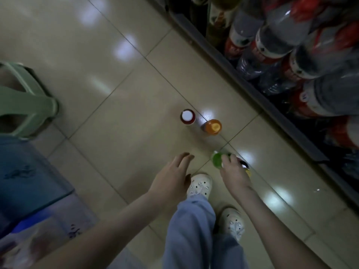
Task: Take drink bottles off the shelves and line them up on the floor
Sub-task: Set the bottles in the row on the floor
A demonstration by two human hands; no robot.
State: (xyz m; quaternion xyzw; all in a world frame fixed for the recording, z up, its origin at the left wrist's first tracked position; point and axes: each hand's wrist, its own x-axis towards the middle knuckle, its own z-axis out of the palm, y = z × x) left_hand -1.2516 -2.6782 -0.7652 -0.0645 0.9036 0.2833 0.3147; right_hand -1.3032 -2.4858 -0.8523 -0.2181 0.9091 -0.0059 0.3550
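The right hand (pixel 234 172) grips a green-capped bottle (pixel 217 159), fingers curled over its shoulder from the 4 o'clock side. The bottle shows almost end-on, cap facing up at the camera, so its long axis runs roughly floor to head; whether its base touches the floor (pixel 116 113) I cannot tell. The left hand (pixel 172 177) hovers near it at 9 o'clock, fingers spread and relaxed, holding nothing. Two more bottles stand upright on the tiles, caps up: a white-capped bottle (pixel 187 116) and, just beside it toward 4 o'clock, an orange bottle (pixel 212 126), which sits at 12 o'clock from the held one. The shelf (pixel 252 88) runs diagonally along the upper right, packed with large red-labelled bottles (pixel 275 41).
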